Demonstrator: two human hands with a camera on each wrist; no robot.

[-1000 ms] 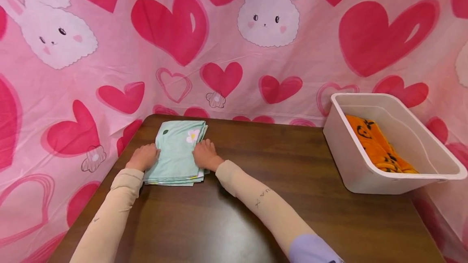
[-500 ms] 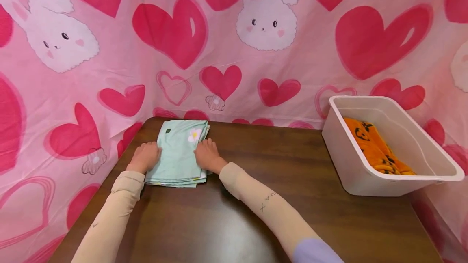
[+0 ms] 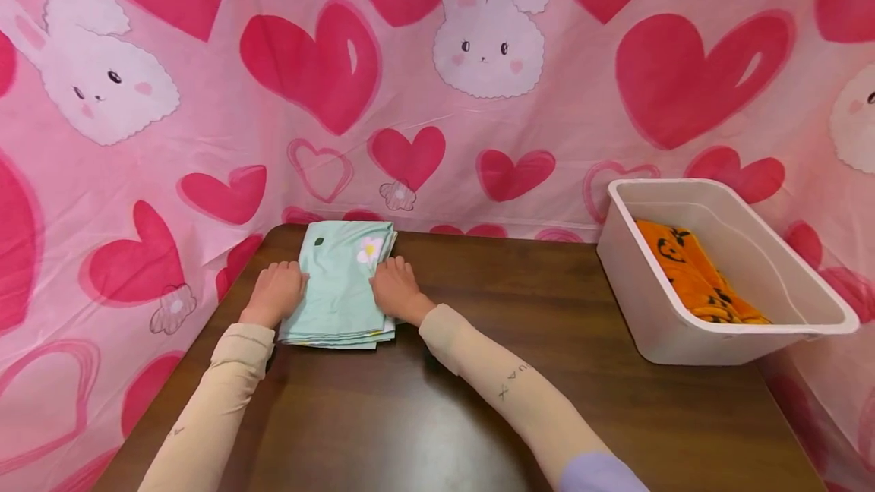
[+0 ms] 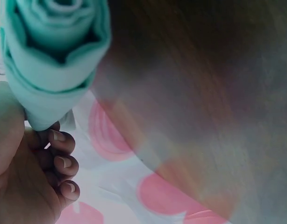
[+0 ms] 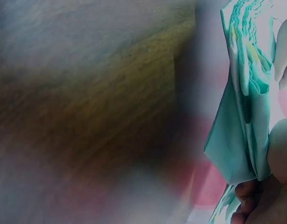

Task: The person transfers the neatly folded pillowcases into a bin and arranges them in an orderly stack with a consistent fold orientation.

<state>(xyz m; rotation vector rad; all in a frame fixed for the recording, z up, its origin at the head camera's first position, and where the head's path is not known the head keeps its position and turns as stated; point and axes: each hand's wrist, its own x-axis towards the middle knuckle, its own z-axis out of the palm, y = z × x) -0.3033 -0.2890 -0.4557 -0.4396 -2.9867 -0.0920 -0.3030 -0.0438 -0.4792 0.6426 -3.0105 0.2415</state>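
A mint-green folded cloth (image 3: 338, 287) with a pink-and-white flower and a dark leaf printed on top is at the left back of the table. My left hand (image 3: 276, 291) grips its left side, and my right hand (image 3: 398, 288) grips its right side. The left wrist view shows the rounded fold of the layered cloth (image 4: 54, 70) between the thumb and curled fingers (image 4: 64, 161). In the right wrist view, the stacked layers of the cloth (image 5: 241, 135) stand on edge, with the thumb on one face and fingertips under the lower edge.
A pale plastic bin (image 3: 639, 302) stands at the right of the brown table (image 3: 478, 310), holding an orange cloth (image 3: 690, 272) with black markings. A pink curtain (image 3: 410, 59) with hearts and rabbits hangs behind and along both sides.
Both hands have shifted a little to the right with the folded cloth, keeping their hold on its sides. The head view has turned slightly; the bin and orange cloth look unchanged.
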